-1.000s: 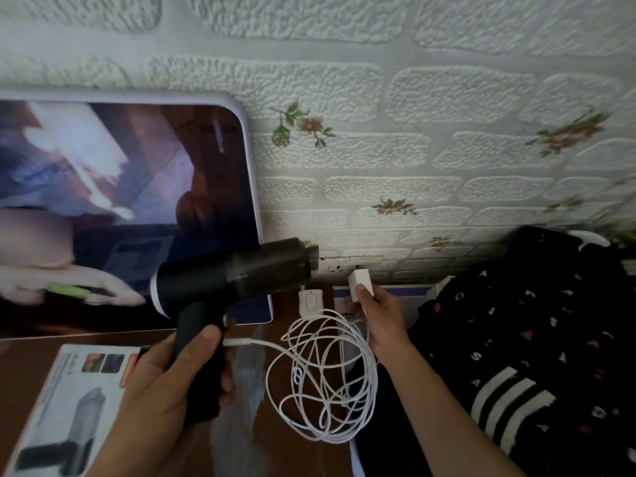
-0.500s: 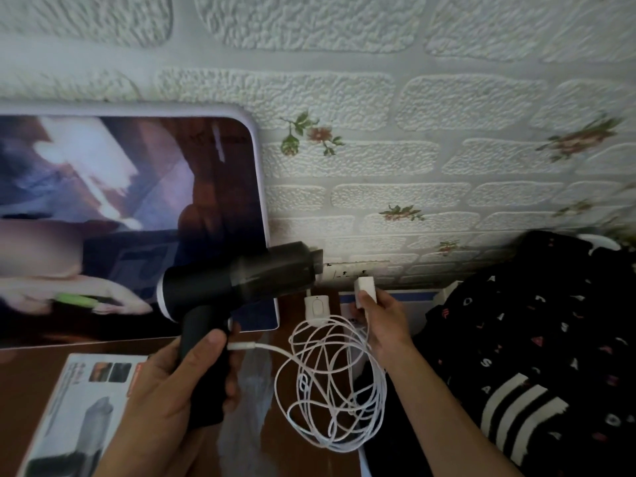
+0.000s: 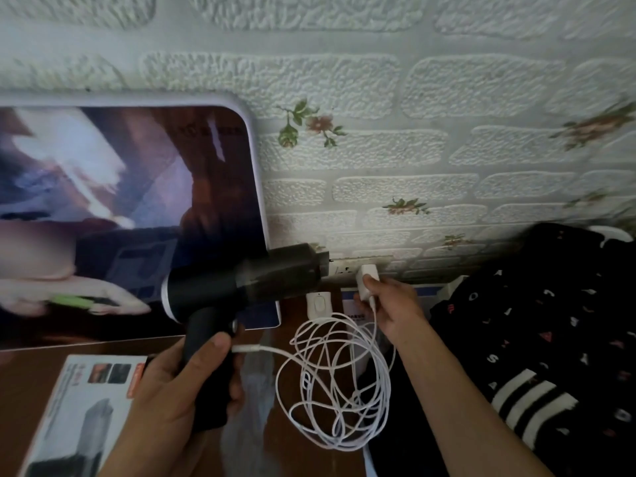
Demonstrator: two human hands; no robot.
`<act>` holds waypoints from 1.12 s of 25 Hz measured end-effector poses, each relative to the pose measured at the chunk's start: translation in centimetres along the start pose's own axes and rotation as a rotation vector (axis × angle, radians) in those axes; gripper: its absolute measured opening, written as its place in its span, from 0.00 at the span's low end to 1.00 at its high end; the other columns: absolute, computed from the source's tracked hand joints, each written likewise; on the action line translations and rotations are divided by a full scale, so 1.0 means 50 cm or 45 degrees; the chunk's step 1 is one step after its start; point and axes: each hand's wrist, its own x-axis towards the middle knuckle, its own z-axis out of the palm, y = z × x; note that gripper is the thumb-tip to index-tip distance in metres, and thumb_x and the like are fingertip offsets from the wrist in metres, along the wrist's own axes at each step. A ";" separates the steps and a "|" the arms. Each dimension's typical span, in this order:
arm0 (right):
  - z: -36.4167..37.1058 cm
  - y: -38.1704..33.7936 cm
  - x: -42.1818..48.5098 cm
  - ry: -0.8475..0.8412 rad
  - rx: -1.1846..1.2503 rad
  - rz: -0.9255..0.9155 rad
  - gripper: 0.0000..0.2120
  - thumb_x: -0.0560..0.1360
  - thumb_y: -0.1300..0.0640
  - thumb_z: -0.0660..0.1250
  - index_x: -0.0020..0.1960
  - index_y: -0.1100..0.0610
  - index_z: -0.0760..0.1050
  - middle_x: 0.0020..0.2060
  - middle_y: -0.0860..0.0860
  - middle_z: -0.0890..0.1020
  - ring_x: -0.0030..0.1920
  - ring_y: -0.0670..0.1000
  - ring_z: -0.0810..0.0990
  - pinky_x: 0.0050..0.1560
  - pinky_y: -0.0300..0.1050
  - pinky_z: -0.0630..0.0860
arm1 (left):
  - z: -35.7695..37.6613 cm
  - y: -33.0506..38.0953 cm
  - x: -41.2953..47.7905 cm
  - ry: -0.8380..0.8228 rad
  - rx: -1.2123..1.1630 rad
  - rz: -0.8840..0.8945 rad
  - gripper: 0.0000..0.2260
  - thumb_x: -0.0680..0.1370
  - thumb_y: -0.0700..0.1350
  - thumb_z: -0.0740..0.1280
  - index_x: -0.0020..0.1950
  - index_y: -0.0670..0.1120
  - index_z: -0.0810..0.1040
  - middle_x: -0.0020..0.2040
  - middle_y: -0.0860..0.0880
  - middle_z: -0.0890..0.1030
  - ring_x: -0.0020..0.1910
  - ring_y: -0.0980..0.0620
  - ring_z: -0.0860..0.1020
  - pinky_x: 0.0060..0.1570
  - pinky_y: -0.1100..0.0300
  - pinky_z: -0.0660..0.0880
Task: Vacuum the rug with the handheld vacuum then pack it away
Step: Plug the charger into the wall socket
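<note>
My left hand (image 3: 175,401) grips the handle of a black handheld vacuum (image 3: 247,284), whose nozzle points right toward the wall. A white cable (image 3: 337,383) runs from the handle's base and hangs in tangled loops between my hands. My right hand (image 3: 392,304) holds the white charger plug (image 3: 367,280) at the cable's other end, right by the wall socket (image 3: 347,268). I cannot tell if the plug sits in the socket. The vacuum's box (image 3: 79,418) lies on the brown table at lower left.
A framed mirror (image 3: 130,215) leans against the brick-pattern wall on the left. A small white switch (image 3: 319,304) sits below the socket. Dark patterned clothing (image 3: 537,339) is piled at the right. A clear plastic bag (image 3: 247,425) lies on the table under the vacuum.
My right hand has carried the white plug a little up toward the socket. The vacuum stays in my left hand, almost unmoved.
</note>
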 end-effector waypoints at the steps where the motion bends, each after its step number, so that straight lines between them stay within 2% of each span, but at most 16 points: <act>1: 0.000 -0.005 0.003 -0.013 0.006 0.005 0.04 0.75 0.67 0.71 0.44 0.60 0.79 0.42 0.61 0.82 0.42 0.57 0.81 0.44 0.52 0.82 | -0.001 -0.002 0.002 0.015 0.011 0.000 0.36 0.54 0.56 0.80 0.51 0.33 0.78 0.26 0.41 0.76 0.19 0.48 0.72 0.18 0.61 0.70; 5: 0.003 -0.002 0.005 -0.011 -0.042 0.004 0.04 0.74 0.67 0.72 0.46 0.61 0.80 0.41 0.60 0.83 0.37 0.55 0.81 0.37 0.48 0.82 | 0.002 0.000 0.000 0.016 0.042 -0.010 0.39 0.49 0.58 0.81 0.51 0.34 0.78 0.28 0.41 0.77 0.21 0.47 0.73 0.19 0.60 0.71; 8: 0.007 -0.002 0.006 0.011 -0.027 -0.001 0.04 0.74 0.66 0.72 0.44 0.59 0.79 0.40 0.59 0.83 0.38 0.55 0.81 0.44 0.52 0.82 | 0.005 -0.002 -0.011 0.042 0.055 0.020 0.45 0.39 0.64 0.81 0.46 0.36 0.79 0.27 0.40 0.76 0.21 0.47 0.73 0.19 0.60 0.70; 9: 0.007 -0.001 0.004 0.004 -0.030 -0.017 0.05 0.74 0.66 0.72 0.43 0.59 0.78 0.39 0.58 0.83 0.38 0.55 0.81 0.45 0.53 0.81 | 0.006 -0.001 -0.017 0.033 0.057 0.022 0.44 0.39 0.64 0.81 0.45 0.37 0.79 0.27 0.40 0.76 0.21 0.47 0.73 0.19 0.60 0.70; 12: 0.004 0.002 -0.014 -0.027 -0.057 -0.073 0.04 0.75 0.64 0.72 0.46 0.57 0.79 0.38 0.57 0.82 0.38 0.54 0.80 0.46 0.53 0.81 | 0.001 -0.005 -0.039 0.020 0.066 0.053 0.38 0.48 0.60 0.81 0.46 0.35 0.79 0.29 0.39 0.76 0.22 0.46 0.72 0.19 0.59 0.70; 13: 0.002 0.001 -0.022 -0.043 -0.082 -0.072 0.04 0.75 0.62 0.72 0.49 0.57 0.79 0.39 0.57 0.82 0.39 0.55 0.81 0.46 0.53 0.81 | 0.000 -0.007 -0.047 0.005 0.051 0.075 0.38 0.48 0.61 0.82 0.46 0.35 0.79 0.29 0.39 0.76 0.23 0.46 0.72 0.20 0.58 0.70; 15: -0.004 -0.003 -0.033 -0.065 -0.174 -0.067 0.07 0.73 0.54 0.74 0.49 0.53 0.79 0.43 0.57 0.83 0.44 0.56 0.82 0.50 0.59 0.82 | 0.000 -0.010 -0.059 0.017 0.058 0.108 0.38 0.47 0.63 0.81 0.44 0.37 0.80 0.30 0.39 0.76 0.24 0.46 0.73 0.21 0.58 0.71; 17: -0.017 -0.006 -0.041 -0.111 -0.365 -0.097 0.18 0.64 0.42 0.76 0.48 0.51 0.80 0.47 0.56 0.85 0.49 0.57 0.84 0.55 0.63 0.81 | 0.000 -0.005 -0.076 0.004 0.052 0.127 0.28 0.57 0.60 0.79 0.43 0.39 0.80 0.30 0.40 0.76 0.24 0.47 0.74 0.22 0.58 0.71; 18: -0.021 -0.012 -0.053 -0.107 -0.463 -0.124 0.23 0.62 0.40 0.75 0.51 0.52 0.80 0.50 0.55 0.85 0.51 0.57 0.84 0.58 0.61 0.80 | 0.003 0.001 -0.087 -0.007 0.024 0.136 0.21 0.63 0.55 0.75 0.44 0.39 0.80 0.31 0.41 0.77 0.25 0.49 0.74 0.22 0.59 0.72; 20: -0.022 -0.037 -0.111 -0.055 -0.506 -0.232 0.20 0.70 0.47 0.73 0.59 0.55 0.78 0.56 0.53 0.83 0.53 0.53 0.81 0.60 0.51 0.77 | 0.006 0.015 -0.110 -0.036 -0.008 0.150 0.14 0.68 0.49 0.70 0.46 0.40 0.80 0.31 0.42 0.77 0.25 0.51 0.74 0.23 0.60 0.72; 22: -0.026 -0.058 -0.190 -0.020 -0.481 -0.388 0.18 0.77 0.54 0.70 0.65 0.57 0.75 0.61 0.53 0.80 0.56 0.51 0.78 0.57 0.45 0.73 | 0.009 0.037 -0.137 -0.080 0.001 0.166 0.12 0.69 0.48 0.70 0.46 0.41 0.80 0.30 0.43 0.77 0.26 0.51 0.74 0.24 0.60 0.73; 23: -0.026 -0.064 -0.232 -0.069 -0.432 -0.443 0.16 0.78 0.55 0.69 0.64 0.56 0.76 0.62 0.53 0.80 0.57 0.51 0.78 0.56 0.43 0.73 | 0.010 0.046 -0.147 -0.099 0.000 0.176 0.12 0.70 0.48 0.70 0.46 0.41 0.79 0.31 0.44 0.77 0.26 0.51 0.74 0.24 0.60 0.73; 25: -0.020 -0.080 -0.343 -0.325 -0.372 -0.484 0.11 0.80 0.54 0.65 0.60 0.57 0.78 0.58 0.54 0.82 0.57 0.53 0.81 0.54 0.42 0.75 | 0.011 0.073 -0.177 -0.150 -0.031 0.213 0.11 0.70 0.46 0.70 0.46 0.40 0.78 0.32 0.44 0.77 0.27 0.50 0.74 0.25 0.59 0.73; 28: -0.012 -0.088 -0.505 -0.795 -0.314 -0.464 0.22 0.83 0.49 0.55 0.62 0.64 0.77 0.56 0.60 0.84 0.59 0.59 0.83 0.57 0.48 0.78 | 0.006 0.116 -0.232 -0.251 -0.064 0.315 0.11 0.70 0.46 0.70 0.48 0.41 0.78 0.34 0.45 0.78 0.29 0.51 0.75 0.26 0.59 0.72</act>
